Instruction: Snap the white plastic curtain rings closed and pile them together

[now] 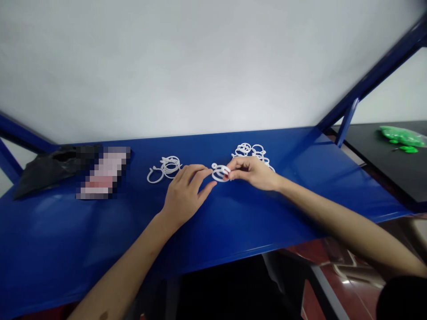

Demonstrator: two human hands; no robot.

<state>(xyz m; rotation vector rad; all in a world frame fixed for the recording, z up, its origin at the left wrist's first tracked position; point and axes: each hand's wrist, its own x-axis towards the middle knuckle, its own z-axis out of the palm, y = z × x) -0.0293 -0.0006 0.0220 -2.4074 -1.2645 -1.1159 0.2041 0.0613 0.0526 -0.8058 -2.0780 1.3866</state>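
One pinch of white eyelet rings (219, 179) at a blue table (207, 240)

The right hand (255, 174) grips the rings between thumb and fingers, from their right side; they look like more than one hoop, overlapping. Whether they touch the tabletop is hard to tell. To their left, the left hand (185, 191) is unclenched, its thumb and forefinger parted toward them; the forefinger's tip reaches their edge, though contact cannot be made out.

Left of the held rings, beyond the left hand, sits a small ring cluster (171, 166), with another hoop (155, 182) at its near left side. Farther left are a pixelated flat item (106, 171) and a black plastic bag (43, 169). A larger ring heap (246, 151) lies behind and right of the held rings, partly hidden by the right hand. Far to their right, green pieces in clear plastic (402, 134) rest on a black surface (376, 149).
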